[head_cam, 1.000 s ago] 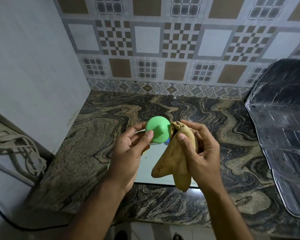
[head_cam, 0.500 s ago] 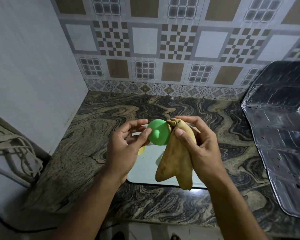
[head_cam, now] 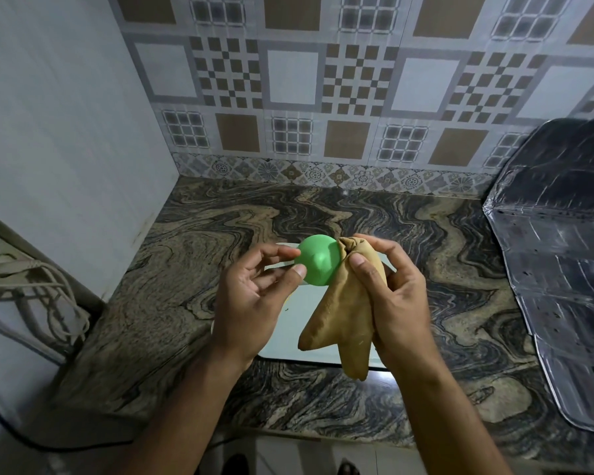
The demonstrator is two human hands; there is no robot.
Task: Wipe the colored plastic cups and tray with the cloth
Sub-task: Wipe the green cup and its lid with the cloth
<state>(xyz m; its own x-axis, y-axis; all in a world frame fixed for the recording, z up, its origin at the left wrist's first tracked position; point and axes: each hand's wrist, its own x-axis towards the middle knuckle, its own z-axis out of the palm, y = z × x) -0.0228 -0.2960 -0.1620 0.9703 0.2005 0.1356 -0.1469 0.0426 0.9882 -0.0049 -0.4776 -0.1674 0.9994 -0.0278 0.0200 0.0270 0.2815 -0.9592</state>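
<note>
A green plastic cup point(head_cam: 318, 264) is held in the air above the counter, its round base facing me. My left hand point(head_cam: 254, 303) pinches its left side with thumb and fingertips. My right hand point(head_cam: 391, 299) grips a tan cloth point(head_cam: 343, 320) bunched against the cup's right side, with the cloth's loose ends hanging down. Below both hands lies a pale tray point(head_cam: 292, 337) on the marble counter, mostly hidden by them. A small yellow bit shows at the tray's left, behind my left hand; other cups are hidden.
The swirled marble counter point(head_cam: 192, 286) meets a patterned tile wall at the back and a plain wall on the left. Crinkled foil sheeting point(head_cam: 563, 279) covers the right side. Cables point(head_cam: 38, 296) hang at the far left. The counter's front edge runs just below the tray.
The cup has turned a little in my left hand, whose fingers have shifted their hold. The cloth stays pressed against its right side, and both hands have kept much the same place.
</note>
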